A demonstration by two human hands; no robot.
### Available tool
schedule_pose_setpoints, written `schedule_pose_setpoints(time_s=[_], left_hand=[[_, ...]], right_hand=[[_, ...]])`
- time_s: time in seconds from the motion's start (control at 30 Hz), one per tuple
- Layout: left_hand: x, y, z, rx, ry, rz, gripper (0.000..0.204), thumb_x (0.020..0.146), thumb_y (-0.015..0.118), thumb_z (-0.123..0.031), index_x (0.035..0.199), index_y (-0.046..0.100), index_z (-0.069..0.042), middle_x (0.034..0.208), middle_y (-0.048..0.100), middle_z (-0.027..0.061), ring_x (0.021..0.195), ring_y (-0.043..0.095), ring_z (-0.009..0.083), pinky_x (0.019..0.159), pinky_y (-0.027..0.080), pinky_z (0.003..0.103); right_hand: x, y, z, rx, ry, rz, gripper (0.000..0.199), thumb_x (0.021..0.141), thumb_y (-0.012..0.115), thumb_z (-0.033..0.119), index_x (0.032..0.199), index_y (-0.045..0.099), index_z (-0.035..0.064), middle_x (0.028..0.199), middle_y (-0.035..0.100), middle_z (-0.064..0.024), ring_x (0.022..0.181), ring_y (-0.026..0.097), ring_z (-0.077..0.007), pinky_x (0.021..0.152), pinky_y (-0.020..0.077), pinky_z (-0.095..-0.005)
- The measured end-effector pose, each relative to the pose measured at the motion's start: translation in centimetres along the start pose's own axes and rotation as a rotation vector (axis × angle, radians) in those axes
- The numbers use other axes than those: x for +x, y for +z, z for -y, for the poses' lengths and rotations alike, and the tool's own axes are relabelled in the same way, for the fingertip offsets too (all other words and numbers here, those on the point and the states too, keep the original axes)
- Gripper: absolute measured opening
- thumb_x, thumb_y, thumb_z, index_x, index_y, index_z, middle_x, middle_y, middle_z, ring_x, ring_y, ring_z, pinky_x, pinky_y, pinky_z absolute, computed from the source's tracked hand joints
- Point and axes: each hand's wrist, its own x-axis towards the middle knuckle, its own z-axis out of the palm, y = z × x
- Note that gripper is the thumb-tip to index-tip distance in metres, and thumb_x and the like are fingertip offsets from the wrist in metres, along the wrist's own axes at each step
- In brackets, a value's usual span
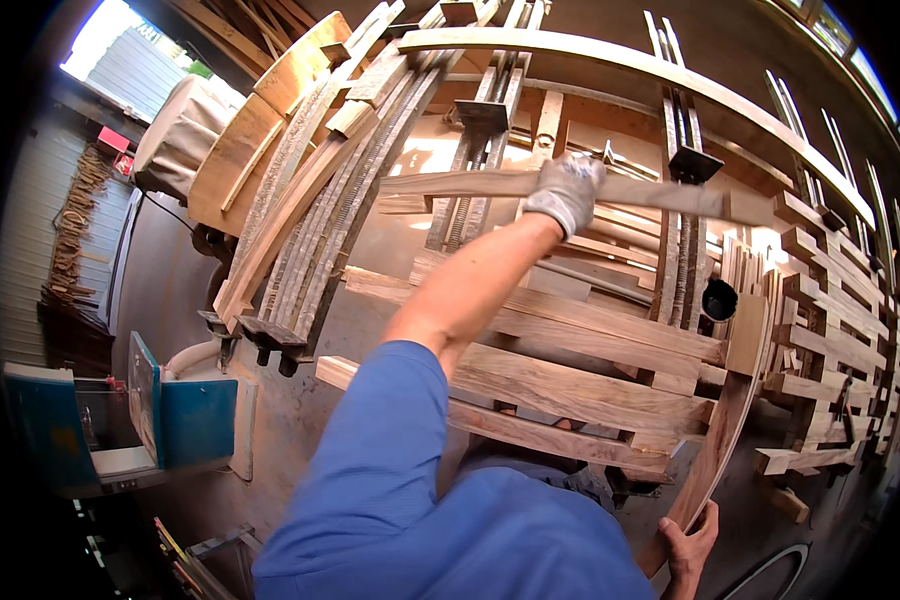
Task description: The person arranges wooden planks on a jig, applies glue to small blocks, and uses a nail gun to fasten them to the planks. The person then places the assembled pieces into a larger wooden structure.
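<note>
My left hand (567,190), in a grey-white work glove, reaches out over the clamp rack and is closed around a long wooden slat (660,194). The slat lies crosswise and is smeared by motion toward its right end. At the lower right my bare right hand (688,548) grips the near end of a wooden board (712,452), thumb on one face. That board slants up and away past a wooden block (746,335). Between my hands several jointed planks (570,385) lie side by side across the metal bar clamps (478,150).
A long pale beam (610,52) spans the far side. A black cup (719,300) stands by the upright slats. Stacked wooden pieces (820,320) fill the right. On the left are more bar clamps (335,210), a curved wooden panel (225,180) and a teal machine (198,420).
</note>
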Motion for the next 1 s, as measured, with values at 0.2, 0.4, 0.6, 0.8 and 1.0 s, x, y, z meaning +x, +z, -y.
schedule_pose_setpoints(time_s=[0.2,0.4,0.6,0.8,1.0], left_hand=[[4.5,-19.1,2.3,-0.382,-0.15,-0.332,0.043,0.089,0.083,-0.026,0.126,0.067,-0.008,0.119,0.074,0.0164,0.108,0.073,0.0311,0.096,0.059,0.047],[7.0,-27.6,4.2,-1.703,-0.101,-0.553,0.027,0.084,0.09,-0.019,0.09,0.066,-0.009,0.07,0.067,0.0081,0.053,0.061,0.0188,0.05,0.051,0.037],[5.5,-11.4,9.9,-2.062,-0.478,-0.302,0.039,0.09,0.075,-0.012,0.126,0.067,0.001,0.116,0.075,0.0157,0.116,0.072,0.0322,0.101,0.061,0.053],[-2.2,3.6,5.3,-2.386,-0.913,-0.193,0.022,0.095,0.075,-0.017,0.114,0.069,-0.008,0.115,0.07,0.0134,0.108,0.069,0.0346,0.097,0.061,0.054],[-4.9,9.5,3.4,-2.396,-1.161,-0.209,0.043,0.1,0.07,-0.01,0.14,0.056,-0.001,0.138,0.061,0.0228,0.122,0.064,0.0423,0.103,0.059,0.059]], right_hand=[[-0.9,-0.3,0.8,-0.018,-0.015,-0.057,0.073,0.061,0.089,0.02,0.124,0.058,-0.0014,0.106,0.061,-0.0077,0.096,0.061,-0.0201,0.088,0.0523,-0.0341],[-1.0,0.0,0.6,0.032,-0.036,-0.046,0.077,0.062,0.091,0.022,0.127,0.056,-0.0008,0.107,0.062,-0.0079,0.098,0.062,-0.0199,0.089,0.0531,-0.0349],[-1.3,-0.1,1.8,0.089,-0.026,-0.045,0.079,0.063,0.096,0.024,0.127,0.057,-0.0017,0.107,0.067,-0.0097,0.098,0.066,-0.0192,0.089,0.0555,-0.0352],[-1.4,-0.9,1.7,-0.018,-0.021,-0.108,0.083,0.062,0.098,0.03,0.126,0.058,-0.0044,0.107,0.072,-0.0153,0.097,0.069,-0.0223,0.089,0.0572,-0.0375],[-1.4,-0.9,1.3,-0.04,-0.014,-0.127,0.084,0.062,0.098,0.028,0.127,0.058,-0.0049,0.108,0.072,-0.0148,0.098,0.069,-0.0222,0.09,0.057,-0.0371]])
